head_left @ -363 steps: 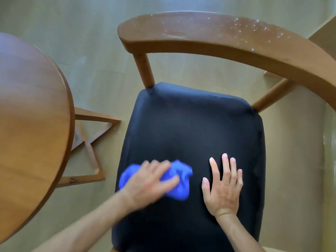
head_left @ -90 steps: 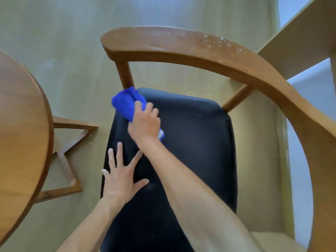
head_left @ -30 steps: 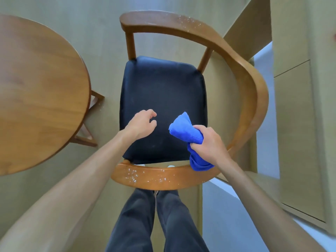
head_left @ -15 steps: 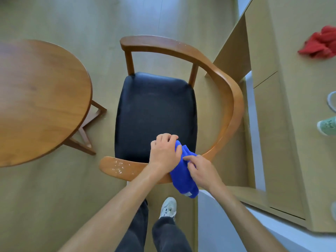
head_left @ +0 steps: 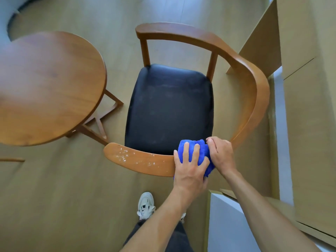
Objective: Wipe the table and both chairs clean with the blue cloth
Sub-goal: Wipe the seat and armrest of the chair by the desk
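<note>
A wooden armchair with a black seat stands below me, its curved wooden rail nearest to me. White specks dot the rail's left end. The blue cloth is bunched over the rail near its right bend. My left hand lies over the cloth, fingers draped across it and thumb curled beneath, holding it on the rail. My right hand pinches the cloth's right side with curled fingers. The round wooden table stands to the left.
A light wooden cabinet runs along the right, close to the chair's arm. A white panel stands at my lower right. My white shoe is on the wood floor just behind the chair. The table's legs reach toward the seat.
The cloth passed from my right hand into both hands on the near rail. My left hand has spread over it, and my view has drawn closer to the chair.
</note>
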Action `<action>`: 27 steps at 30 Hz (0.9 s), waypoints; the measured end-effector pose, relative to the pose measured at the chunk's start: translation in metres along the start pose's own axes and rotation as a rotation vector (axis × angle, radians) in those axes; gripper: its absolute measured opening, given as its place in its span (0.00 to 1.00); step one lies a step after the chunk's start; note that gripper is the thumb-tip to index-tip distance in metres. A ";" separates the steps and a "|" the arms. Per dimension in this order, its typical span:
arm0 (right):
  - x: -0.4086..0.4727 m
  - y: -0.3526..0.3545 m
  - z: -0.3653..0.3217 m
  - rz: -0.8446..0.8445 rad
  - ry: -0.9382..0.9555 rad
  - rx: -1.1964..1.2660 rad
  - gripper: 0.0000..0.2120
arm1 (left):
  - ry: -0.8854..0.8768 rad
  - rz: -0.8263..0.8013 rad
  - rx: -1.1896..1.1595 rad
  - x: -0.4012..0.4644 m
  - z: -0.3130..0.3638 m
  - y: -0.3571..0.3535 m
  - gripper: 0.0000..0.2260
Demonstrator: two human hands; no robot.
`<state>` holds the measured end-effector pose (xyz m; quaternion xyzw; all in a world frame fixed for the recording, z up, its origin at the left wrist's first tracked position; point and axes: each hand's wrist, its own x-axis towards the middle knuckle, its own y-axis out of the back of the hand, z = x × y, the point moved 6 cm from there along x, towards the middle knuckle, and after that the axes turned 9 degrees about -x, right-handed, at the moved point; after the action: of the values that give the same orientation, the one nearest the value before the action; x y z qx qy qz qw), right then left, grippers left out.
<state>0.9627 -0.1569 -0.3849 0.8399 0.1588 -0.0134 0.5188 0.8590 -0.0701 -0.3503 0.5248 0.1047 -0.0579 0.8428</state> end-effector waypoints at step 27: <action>-0.003 -0.020 0.000 0.142 0.080 -0.519 0.19 | -0.179 0.368 -0.108 -0.026 -0.045 0.018 0.09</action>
<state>0.9543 -0.1490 -0.4020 0.6879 0.1180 0.0973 0.7095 0.8328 -0.0217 -0.3475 0.4820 -0.0651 0.0564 0.8719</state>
